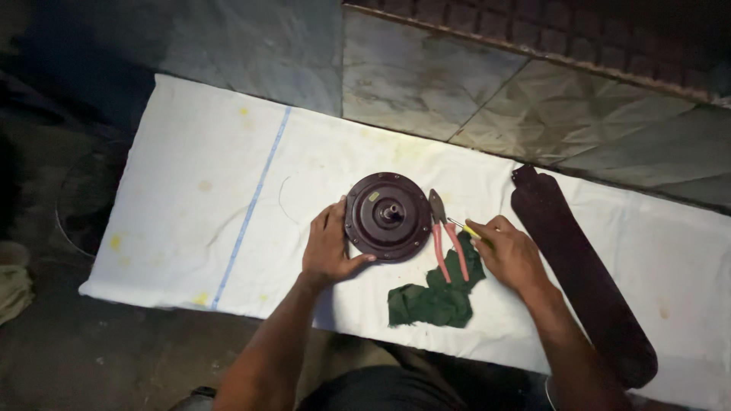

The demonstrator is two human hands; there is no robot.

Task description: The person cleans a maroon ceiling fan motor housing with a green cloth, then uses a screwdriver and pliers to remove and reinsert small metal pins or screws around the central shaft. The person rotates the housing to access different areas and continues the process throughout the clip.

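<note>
Left hand is gripping the round dark-brown metal motor housing's left rim; right hand is pinching a thin yellow-handled screwdriver beside red-handled pliers.

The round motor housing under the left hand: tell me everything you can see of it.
The motor housing is a dark brown, metallic-looking disc lying flat on the white cloth, with a short shaft standing up at its centre and a small pale label near the top. The left hand grips its left and lower rim. Red-handled pliers lie just beside its right edge.
</note>
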